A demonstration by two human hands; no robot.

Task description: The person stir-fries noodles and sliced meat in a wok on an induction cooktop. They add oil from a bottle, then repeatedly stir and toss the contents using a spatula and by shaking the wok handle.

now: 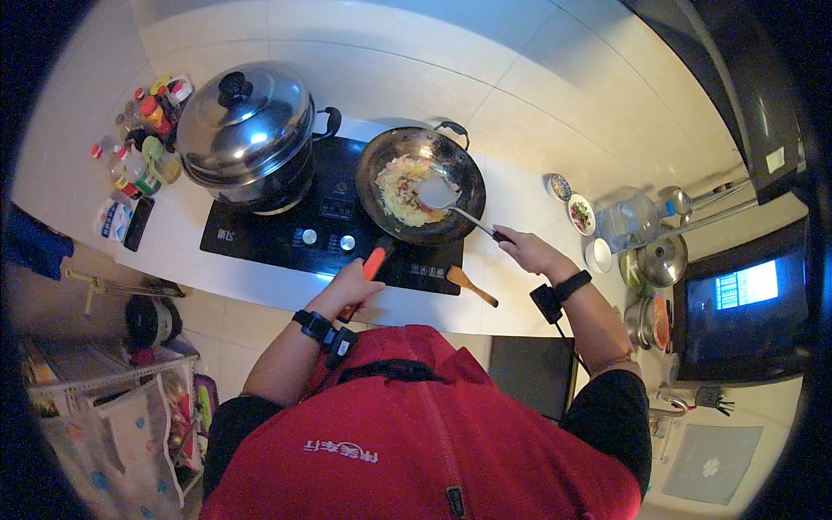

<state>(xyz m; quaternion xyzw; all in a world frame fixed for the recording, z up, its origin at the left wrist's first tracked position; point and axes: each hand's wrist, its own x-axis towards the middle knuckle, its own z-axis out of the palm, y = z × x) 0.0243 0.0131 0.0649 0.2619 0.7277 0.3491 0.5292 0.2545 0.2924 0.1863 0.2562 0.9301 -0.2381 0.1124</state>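
Observation:
My left hand [351,285] is closed around the orange-red and black handle [373,264] of a dark metal wok [469,170]. The wok sits on the right side of a black two-zone induction cooktop [273,250]. Pale shredded food [395,195] with small pink pieces and dark red bits lies in it. In my right hand [528,249] is the dark grip of a metal wok spatula [437,194], whose broad blade rests on the right part of the food. A wooden spatula [472,286] lies at the cooktop's front right corner, apart from both hands.
A large lidded steel pot [247,143] occupies the cooktop's left side. Sauce bottles [140,170] and a black phone [138,224] are further left. To the right stand small bowls [581,216], a plastic water jug [629,221] and a pot lid [663,257].

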